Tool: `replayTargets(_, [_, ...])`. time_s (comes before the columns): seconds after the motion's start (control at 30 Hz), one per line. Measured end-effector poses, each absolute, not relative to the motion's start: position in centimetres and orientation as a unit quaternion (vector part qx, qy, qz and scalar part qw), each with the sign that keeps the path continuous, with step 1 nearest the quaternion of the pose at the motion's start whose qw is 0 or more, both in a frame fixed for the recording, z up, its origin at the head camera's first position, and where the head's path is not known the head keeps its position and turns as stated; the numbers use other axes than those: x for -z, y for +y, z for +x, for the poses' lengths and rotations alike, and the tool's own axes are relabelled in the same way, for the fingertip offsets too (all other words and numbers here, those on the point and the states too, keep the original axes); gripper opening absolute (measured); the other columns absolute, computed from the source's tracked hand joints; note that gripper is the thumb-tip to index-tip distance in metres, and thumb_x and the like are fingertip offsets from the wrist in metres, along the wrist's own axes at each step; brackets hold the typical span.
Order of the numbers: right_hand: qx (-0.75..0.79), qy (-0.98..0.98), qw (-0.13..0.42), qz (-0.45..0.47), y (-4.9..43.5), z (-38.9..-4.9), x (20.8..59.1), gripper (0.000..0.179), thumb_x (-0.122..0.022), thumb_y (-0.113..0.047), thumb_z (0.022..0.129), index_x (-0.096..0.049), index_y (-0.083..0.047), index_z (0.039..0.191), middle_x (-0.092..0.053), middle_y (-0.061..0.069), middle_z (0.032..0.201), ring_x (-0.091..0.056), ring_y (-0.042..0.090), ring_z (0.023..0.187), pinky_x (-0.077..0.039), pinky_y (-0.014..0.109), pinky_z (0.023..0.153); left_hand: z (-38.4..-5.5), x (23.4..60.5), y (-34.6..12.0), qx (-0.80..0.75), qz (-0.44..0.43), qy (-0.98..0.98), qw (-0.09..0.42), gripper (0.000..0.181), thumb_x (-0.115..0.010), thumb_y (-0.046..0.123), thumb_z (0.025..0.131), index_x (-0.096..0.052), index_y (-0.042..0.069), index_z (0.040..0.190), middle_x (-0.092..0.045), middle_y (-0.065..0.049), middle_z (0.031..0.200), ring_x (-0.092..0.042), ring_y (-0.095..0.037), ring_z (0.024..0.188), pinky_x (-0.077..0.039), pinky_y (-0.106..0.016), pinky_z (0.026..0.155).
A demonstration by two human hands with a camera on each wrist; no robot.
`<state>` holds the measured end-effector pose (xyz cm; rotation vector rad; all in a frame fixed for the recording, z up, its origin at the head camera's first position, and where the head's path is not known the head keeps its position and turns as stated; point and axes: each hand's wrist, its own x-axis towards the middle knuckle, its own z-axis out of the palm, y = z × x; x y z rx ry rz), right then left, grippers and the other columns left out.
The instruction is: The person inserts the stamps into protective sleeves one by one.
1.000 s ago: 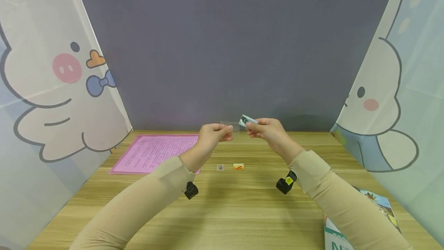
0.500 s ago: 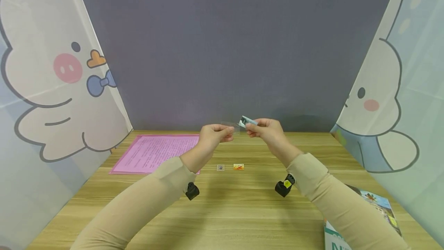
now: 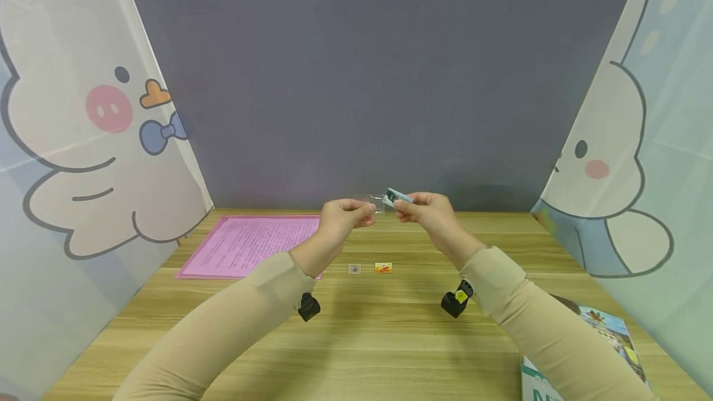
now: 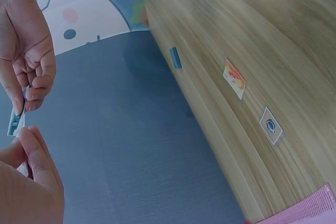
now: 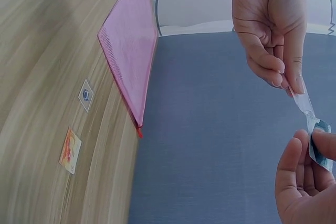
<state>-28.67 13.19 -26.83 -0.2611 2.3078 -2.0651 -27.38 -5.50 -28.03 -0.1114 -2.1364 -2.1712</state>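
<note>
My left hand (image 3: pixel 343 216) pinches a small clear plastic sleeve (image 3: pixel 378 203) between thumb and fingers, above the far part of the table. Level with it, my right hand (image 3: pixel 437 214) holds a small teal-and-white stamp (image 3: pixel 395 197) with a dark picture, thumb on top. The stamp's left end meets the sleeve's free edge. In the right wrist view the sleeve (image 5: pixel 302 102) reaches down to the stamp (image 5: pixel 321 124), which shows a toothed border. On the table below lie a small grey-and-white stamp (image 3: pixel 354 269) and an orange-and-yellow stamp (image 3: pixel 383 268).
A pink mesh-edged folder (image 3: pixel 250 246) with a printed sheet lies at the left. A picture-covered book (image 3: pixel 609 333) sits at the front right, partly under the right sleeve. The left wrist view shows another small teal piece (image 4: pixel 175 57) near the table's far edge.
The right hand and its stamp have dropped very slightly, the stamp staying at the sleeve's edge. The sleeve's free end has shifted a little; the left hand is almost still.
</note>
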Motion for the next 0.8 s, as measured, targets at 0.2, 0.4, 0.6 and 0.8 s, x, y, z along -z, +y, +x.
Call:
replayTargets(0.2, [0.666, 0.740, 0.031, -0.088, 13.25, -28.78, 27.03, 0.029, -0.069, -0.019, 0.092, -0.063, 0.005, 0.107, -0.068, -0.003, 0.077, -0.065, 0.012, 0.077, -0.059, 0.024, 0.077, -27.44, 28.09, -5.55, 0.712, -0.036, -0.700, 0.048, 0.020, -0.072, 0.007, 0.087, -0.069, -0.008, 0.099, -0.070, -0.022, 0.100, -0.068, -0.008, 0.065, -0.061, -0.030, 0.081])
replayTargets(0.4, [0.666, 0.740, 0.042, -0.088, 13.09, -28.73, 27.20, 0.027, -0.068, -0.019, 0.092, -0.063, 0.005, 0.105, -0.068, -0.002, 0.076, -0.066, 0.013, 0.076, -0.059, 0.024, 0.075, -27.45, 28.09, -5.54, 0.705, -0.031, -0.706, 0.052, 0.020, -0.073, 0.009, 0.087, -0.069, -0.006, 0.099, -0.071, -0.020, 0.100, -0.069, -0.008, 0.066, -0.060, -0.034, 0.086])
replayTargets(0.6, [0.664, 0.741, 0.057, -0.086, 12.99, -28.61, 27.23, 0.027, -0.067, -0.017, 0.093, -0.062, 0.006, 0.105, -0.068, 0.000, 0.077, -0.066, 0.012, 0.075, -0.059, 0.025, 0.074, -27.40, 28.14, -5.58, 0.706, -0.027, -0.705, 0.058, 0.020, -0.073, 0.009, 0.087, -0.069, -0.006, 0.099, -0.072, -0.015, 0.097, -0.069, -0.009, 0.067, -0.060, -0.033, 0.086])
replayTargets(0.8, [0.661, 0.742, 0.067, -0.086, 12.94, -28.63, 27.31, 0.028, -0.067, -0.016, 0.093, -0.062, 0.007, 0.108, -0.068, 0.001, 0.081, -0.066, 0.011, 0.076, -0.060, 0.024, 0.074, -27.28, 28.09, -5.62, 0.706, -0.032, -0.705, 0.061, 0.020, -0.072, 0.008, 0.087, -0.069, -0.007, 0.100, -0.072, -0.015, 0.101, -0.069, -0.009, 0.069, -0.061, -0.033, 0.086])
